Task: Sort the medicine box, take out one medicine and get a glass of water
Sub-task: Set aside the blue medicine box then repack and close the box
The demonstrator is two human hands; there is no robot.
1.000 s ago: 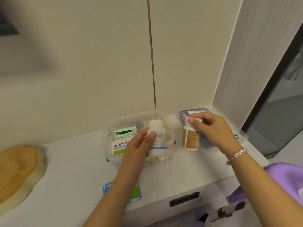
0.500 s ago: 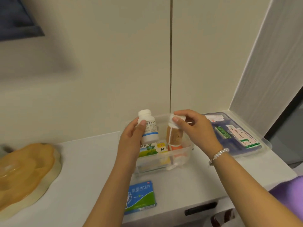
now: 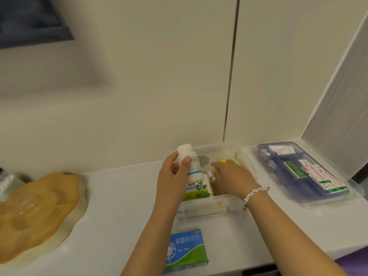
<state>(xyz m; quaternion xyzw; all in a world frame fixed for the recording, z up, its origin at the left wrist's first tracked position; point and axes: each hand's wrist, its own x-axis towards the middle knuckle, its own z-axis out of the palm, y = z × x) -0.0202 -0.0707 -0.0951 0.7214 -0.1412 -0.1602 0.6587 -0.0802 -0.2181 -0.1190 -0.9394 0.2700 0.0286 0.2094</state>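
Note:
The clear plastic medicine box [image 3: 209,211] stands on the white counter against the wall. My left hand [image 3: 172,184] grips a white pill bottle [image 3: 192,166] with a blue-striped label, held upright over the box's left end. My right hand [image 3: 232,178] reaches down inside the box, its fingers curled over the white cap of a brown-label bottle [image 3: 211,174], most of which is hidden. A green and yellow carton [image 3: 198,191] stands in the box between my hands. A blue and green medicine carton [image 3: 186,250] lies flat on the counter in front of the box.
To the right lies the clear box lid [image 3: 356,194] with a blue tray [image 3: 288,176] of small packets on it. An orange lidded dish [image 3: 35,212] sits at the far left. The counter's front edge runs just below the blue carton. A wall panel rises at the right.
My right hand has lowered the brown-label bottle from above the box down into it. My left hand still holds the white bottle in about the same place.

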